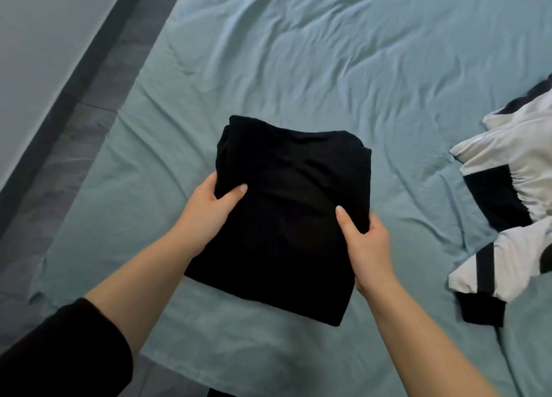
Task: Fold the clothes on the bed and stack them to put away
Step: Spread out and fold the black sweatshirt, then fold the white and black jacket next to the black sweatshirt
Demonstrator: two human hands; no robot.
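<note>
Black garment [286, 217] folded, mid-bed [298, 53]; left hand [206, 214] and right hand [367, 244] pinch its side edges (thumbs on top). Black-and-white garment [507, 199] at right edge unfolded; no stack yet.

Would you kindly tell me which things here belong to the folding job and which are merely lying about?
Job: folded black garment, held at its sides by left hand and right hand; unfolded white-and-black garment, waiting at right.
Not the job: teal sheet; grey floor; pale wall.
</note>
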